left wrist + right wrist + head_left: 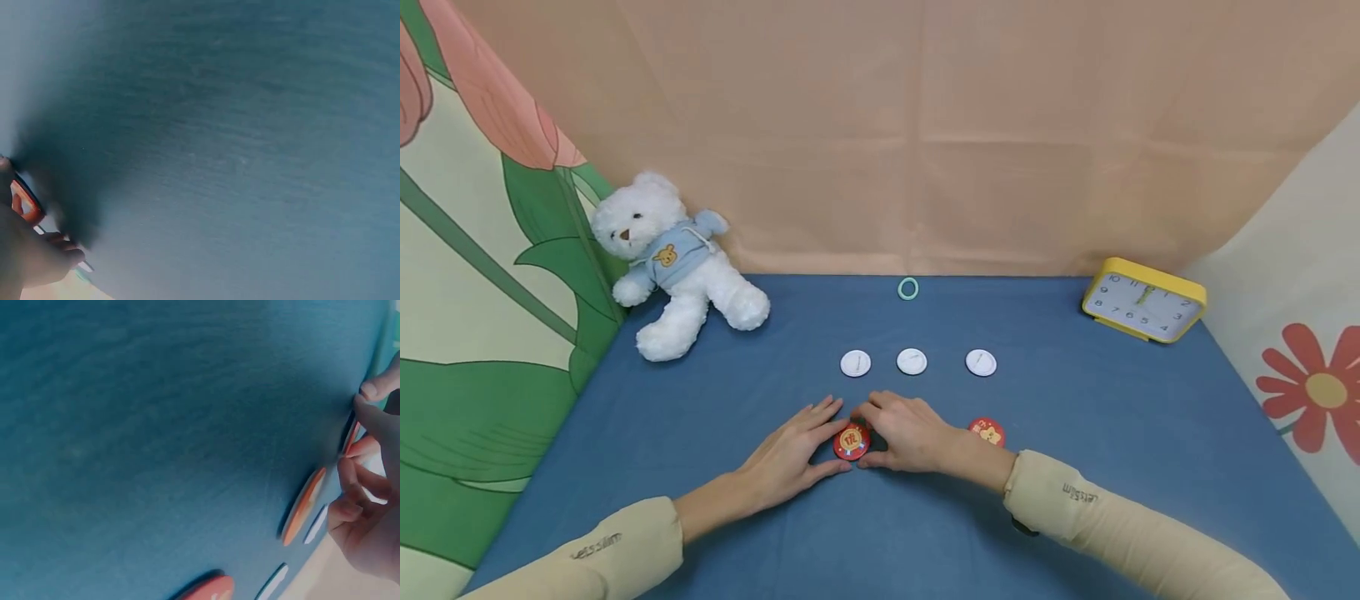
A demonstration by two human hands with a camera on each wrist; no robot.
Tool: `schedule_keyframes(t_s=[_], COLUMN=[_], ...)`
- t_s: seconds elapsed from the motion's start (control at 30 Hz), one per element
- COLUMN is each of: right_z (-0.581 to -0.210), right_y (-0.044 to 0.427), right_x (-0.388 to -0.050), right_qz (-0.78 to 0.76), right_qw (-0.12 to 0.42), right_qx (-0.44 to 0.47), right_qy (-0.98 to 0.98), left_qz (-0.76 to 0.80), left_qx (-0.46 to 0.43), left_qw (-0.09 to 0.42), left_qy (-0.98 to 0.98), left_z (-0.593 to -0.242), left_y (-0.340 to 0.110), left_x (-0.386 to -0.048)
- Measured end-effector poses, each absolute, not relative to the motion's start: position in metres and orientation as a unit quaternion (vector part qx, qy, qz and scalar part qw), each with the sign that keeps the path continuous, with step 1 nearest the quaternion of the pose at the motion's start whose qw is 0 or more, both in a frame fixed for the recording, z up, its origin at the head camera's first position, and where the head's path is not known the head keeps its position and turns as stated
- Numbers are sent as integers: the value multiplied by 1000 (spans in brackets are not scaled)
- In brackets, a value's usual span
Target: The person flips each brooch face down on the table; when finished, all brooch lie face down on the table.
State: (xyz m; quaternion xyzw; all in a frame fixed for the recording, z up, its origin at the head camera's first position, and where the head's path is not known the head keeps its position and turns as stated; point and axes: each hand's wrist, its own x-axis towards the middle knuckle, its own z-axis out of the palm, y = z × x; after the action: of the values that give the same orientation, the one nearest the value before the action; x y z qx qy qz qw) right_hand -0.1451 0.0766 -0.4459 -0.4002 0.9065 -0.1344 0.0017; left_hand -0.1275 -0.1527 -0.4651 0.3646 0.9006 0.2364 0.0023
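Observation:
A round red badge (852, 442) with a gold emblem lies between the two hands, close to the tabletop. My left hand (793, 454) holds its left side, thumb near the front edge and index finger at the back. On the other side my right hand (910, 433) pinches the badge's rim with curled fingers. The right wrist view gives the badge (354, 436) nearly edge-on, partly covered by fingers. An orange-red badge (304, 506) lies beside the right hand there; in the head view that hand hides it. Another red badge (987, 431) sits by the right wrist.
Three white-backed badges (912, 362) lie in a row behind the hands, pin sides up. Farther back is a mint-green ring (908, 288). A white teddy bear (681, 267) leans at the back left, and a yellow clock (1145, 300) stands at the back right of the blue tablecloth (820, 550).

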Motion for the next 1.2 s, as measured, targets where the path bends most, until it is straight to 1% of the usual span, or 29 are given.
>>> schedule_keyframes(t_s=[0.17, 0.33, 0.53, 0.73, 0.87, 1.03, 1.2], right_z=[-450, -454, -455, -442, -423, -396, -376], right_y=[78, 79, 83, 82, 81, 80, 82], right_x=[-143, -143, -147, -153, -160, -170, -175], right_qz=[-148, -148, -146, -183, -199, -207, -196], right_qw=[-13, -22, -87, -126, -158, -205, -224], right_qx=[-398, -405, -436, -441, -429, -430, -436], right_qy=[905, 902, 884, 870, 867, 855, 849], left_qz=[252, 241, 247, 260, 256, 246, 235], left_qx=[375, 402, 403, 401, 410, 417, 425], left_qw=[-2, -23, -46, -72, -90, -98, -108], left_qy=[892, 883, 880, 875, 871, 869, 867], left_z=[-469, -476, -469, -443, -418, -387, -366], left_y=[-149, -151, -152, -155, -156, -156, -154], left_x=[-128, -127, -129, -139, -152, -164, -170])
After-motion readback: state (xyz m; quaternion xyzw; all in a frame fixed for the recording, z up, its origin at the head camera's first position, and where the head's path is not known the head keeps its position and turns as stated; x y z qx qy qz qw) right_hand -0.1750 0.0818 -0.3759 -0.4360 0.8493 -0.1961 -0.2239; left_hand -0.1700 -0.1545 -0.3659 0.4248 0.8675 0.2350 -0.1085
